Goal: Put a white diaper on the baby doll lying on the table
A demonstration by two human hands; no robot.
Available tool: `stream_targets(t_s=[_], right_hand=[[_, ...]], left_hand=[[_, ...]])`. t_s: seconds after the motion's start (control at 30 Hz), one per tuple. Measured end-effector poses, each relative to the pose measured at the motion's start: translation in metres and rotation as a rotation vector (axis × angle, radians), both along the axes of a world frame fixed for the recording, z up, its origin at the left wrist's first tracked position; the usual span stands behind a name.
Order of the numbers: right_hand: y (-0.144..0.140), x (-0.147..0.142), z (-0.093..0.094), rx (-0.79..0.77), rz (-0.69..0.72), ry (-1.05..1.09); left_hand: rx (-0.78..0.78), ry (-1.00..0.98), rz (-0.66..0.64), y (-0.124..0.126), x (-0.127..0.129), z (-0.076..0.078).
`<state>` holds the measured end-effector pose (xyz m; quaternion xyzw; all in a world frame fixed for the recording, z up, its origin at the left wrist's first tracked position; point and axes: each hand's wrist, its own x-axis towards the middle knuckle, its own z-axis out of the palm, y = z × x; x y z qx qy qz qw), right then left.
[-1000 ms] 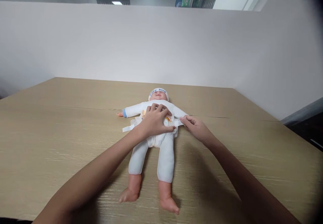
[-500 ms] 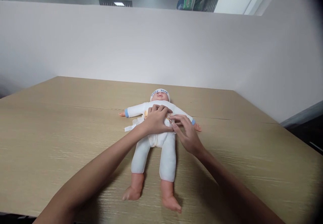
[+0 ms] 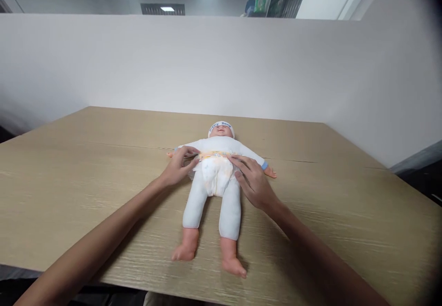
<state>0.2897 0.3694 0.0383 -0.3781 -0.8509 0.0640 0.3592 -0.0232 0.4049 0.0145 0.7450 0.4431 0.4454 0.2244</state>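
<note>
A baby doll (image 3: 229, 209) in a white suit with blue cuffs and a printed cap lies on its back, feet toward me. Around its hips is a white diaper (image 3: 217, 177) with a yellow-orange patterned waistband. My left hand (image 3: 179, 165) is at the diaper's left side, thumb and fingers closed on its side wing near the waistband. On the opposite side, my right hand (image 3: 255, 181) has its fingertips on the waistband's right end and its thumb lower at the diaper's edge. The fingers hide that side's fastening.
The doll lies on a wide wooden table (image 3: 103, 232) with a seam running across it. A pale partition wall (image 3: 214, 66) rises behind the table's far edge. At the right stands a dark object (image 3: 423, 172) beside the table.
My left hand has moved left from the doll's belly to the diaper's left side, uncovering the front and waistband. My right hand stays at the right side. The view has tilted slightly.
</note>
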Motion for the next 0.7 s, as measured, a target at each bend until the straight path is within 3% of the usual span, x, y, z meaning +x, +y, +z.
stream_targets(t_s=[0.17,0.33,0.5,0.7], right_hand=[[0.008,-0.029,0.028,0.096,-0.125,-0.014],[0.022,-0.076,0.052,0.019,-0.111,-0.13],[0.031,-0.101,0.058,-0.142,-0.154,-0.267],[0.036,-0.099,0.059,-0.249,-0.159,-0.243]], left_hand=[[0.047,0.279,0.174,-0.007,-0.022,-0.014],[-0.113,0.518,0.355,-0.01,-0.023,-0.016],[-0.291,0.341,0.32,-0.005,-0.031,-0.017],[-0.394,0.063,0.208,0.009,-0.043,-0.001]])
